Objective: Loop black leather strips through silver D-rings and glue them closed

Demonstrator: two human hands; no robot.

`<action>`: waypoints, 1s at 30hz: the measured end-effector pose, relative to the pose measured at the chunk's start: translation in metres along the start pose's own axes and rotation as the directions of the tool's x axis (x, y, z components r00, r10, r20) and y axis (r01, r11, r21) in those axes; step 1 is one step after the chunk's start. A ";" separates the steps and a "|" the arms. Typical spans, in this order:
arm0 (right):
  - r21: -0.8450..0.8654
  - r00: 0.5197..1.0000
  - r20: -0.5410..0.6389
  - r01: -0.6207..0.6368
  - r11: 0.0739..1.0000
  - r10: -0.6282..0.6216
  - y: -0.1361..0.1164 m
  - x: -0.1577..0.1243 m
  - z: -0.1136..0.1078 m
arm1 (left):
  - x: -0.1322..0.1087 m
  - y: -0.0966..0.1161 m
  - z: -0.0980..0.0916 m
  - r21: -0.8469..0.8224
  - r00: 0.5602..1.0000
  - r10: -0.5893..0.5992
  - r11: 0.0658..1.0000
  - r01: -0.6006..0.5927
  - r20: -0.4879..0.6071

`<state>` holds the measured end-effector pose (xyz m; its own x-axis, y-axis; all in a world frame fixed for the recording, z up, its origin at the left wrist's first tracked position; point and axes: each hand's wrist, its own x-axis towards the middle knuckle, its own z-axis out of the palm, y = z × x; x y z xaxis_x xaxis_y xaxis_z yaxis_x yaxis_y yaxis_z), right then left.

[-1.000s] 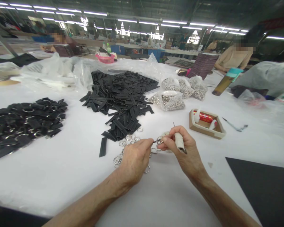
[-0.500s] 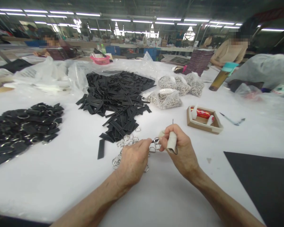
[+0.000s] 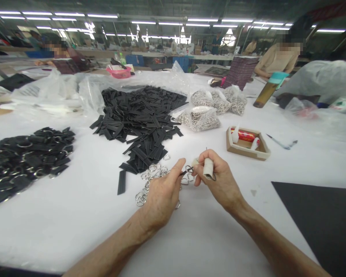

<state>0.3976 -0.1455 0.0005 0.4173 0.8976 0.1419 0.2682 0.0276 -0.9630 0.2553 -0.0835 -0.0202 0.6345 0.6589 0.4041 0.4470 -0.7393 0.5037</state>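
Note:
My left hand (image 3: 163, 194) is closed around one end of a black strip (image 3: 185, 172), its thumb raised along the top. A silver metal ring (image 3: 188, 168) sits on the strip between my hands. My right hand (image 3: 219, 179) pinches at the strip's other end, close against the ring; its fingertips partly hide the contact. Off-white wrapping (image 3: 208, 168) covers a finger of my right hand. Loose metal rings (image 3: 145, 188) lie under and around my left hand. Behind them spreads a large pile of black strips (image 3: 141, 115).
Black strips fitted with rings (image 3: 29, 161) are heaped at the left. Clear bags of metal rings (image 3: 202, 119) stand behind my right hand. A cardboard tray (image 3: 248, 153) holds a red tube and white pieces, beside a pen (image 3: 281, 142). A black sheet (image 3: 317, 215) covers the right side.
The strip now reaches through the ring to my right fingertips. My left thumb has lifted, and the ring has tilted. The view has shifted slightly.

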 end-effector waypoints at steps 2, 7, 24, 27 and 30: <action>0.060 0.999 0.032 -0.011 0.998 0.009 0.000 0.002 0.000 | 0.001 0.000 -0.001 -0.064 0.999 -0.023 0.998 0.025 0.035; -0.036 0.998 -0.037 0.051 0.998 -0.052 0.000 -0.002 0.000 | 0.005 0.003 -0.006 -0.508 0.936 -0.252 0.789 0.346 0.246; -0.326 0.625 0.307 0.777 0.538 -0.718 0.013 -0.009 0.012 | 0.014 -0.005 -0.014 -0.794 0.660 -0.461 -0.207 0.571 0.594; -0.313 0.662 0.246 0.745 0.588 -0.708 0.014 -0.011 0.010 | 0.014 -0.004 -0.014 -0.785 0.686 -0.385 -0.245 0.568 0.617; -0.326 0.721 0.227 0.690 0.646 -0.655 0.013 -0.013 0.009 | 0.015 -0.004 -0.014 -0.784 0.674 -0.403 -0.269 0.559 0.619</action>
<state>0.3877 -0.1532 -0.0163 -0.0721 0.7288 0.6809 0.7446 0.4936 -0.4495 0.2541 -0.0691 -0.0057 0.6376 0.6562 -0.4036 -0.2600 0.6765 0.6890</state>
